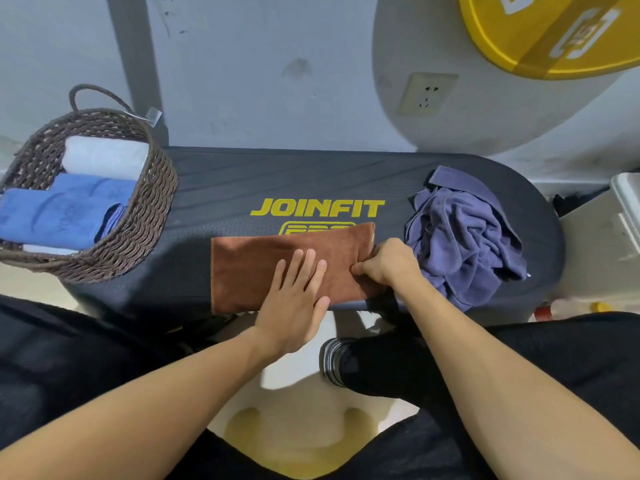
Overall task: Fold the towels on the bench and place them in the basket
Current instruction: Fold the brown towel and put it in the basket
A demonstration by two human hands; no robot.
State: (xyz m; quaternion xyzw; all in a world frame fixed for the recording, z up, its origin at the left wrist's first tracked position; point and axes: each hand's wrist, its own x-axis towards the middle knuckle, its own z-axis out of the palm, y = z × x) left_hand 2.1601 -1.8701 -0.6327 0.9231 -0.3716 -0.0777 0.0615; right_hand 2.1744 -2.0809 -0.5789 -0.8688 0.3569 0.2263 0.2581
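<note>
- Folding under way: brown towel (273,265) lies as a long strip along the near edge of the bench (214,188), just below its yellow logo.
- Left hand (294,299) rests flat on the strip, fingers straight and slightly apart, likely pinning it against sliding.
- Right hand (384,263) pinches the strip's right end, fingers clamped on cloth, probably to bring it over.
- Purple towel (464,233) lies crumpled at the bench's right end, unfolded.
- Basket (138,216) stands at the bench's left end, holding folded towels.
</note>
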